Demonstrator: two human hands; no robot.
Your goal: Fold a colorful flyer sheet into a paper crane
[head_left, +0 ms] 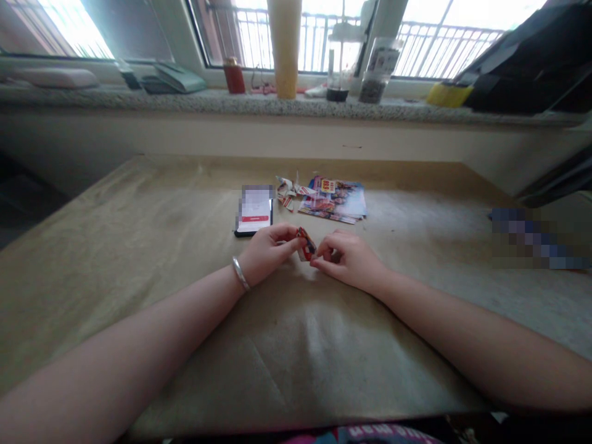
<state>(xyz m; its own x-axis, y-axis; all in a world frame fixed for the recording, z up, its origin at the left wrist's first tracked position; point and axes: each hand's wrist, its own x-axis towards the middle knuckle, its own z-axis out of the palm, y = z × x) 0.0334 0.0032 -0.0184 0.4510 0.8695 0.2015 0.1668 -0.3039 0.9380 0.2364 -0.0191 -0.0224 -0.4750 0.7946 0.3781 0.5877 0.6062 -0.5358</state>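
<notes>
Between my two hands is a small folded piece of printed paper [306, 245], red, white and dark. My left hand [268, 250], with a silver bangle at the wrist, pinches it between thumb and fingers. The thumb and forefinger of my right hand [349, 258] close on its lower right corner. Just beyond the hands lies a folded paper piece [287, 192] with pointed ends, white with red and dark print. Beside it is a stack of colourful printed leaflets [335, 200]. A phone [254, 213] with a lit screen lies left of these.
The table [185, 320] has a wrinkled beige cover. A blurred dark blue object [531, 237] lies at its right side. On the stone windowsill [185, 102] stand a red bottle [234, 77], a tall yellowish cylinder [285, 55], clear containers and a black bag [522, 68].
</notes>
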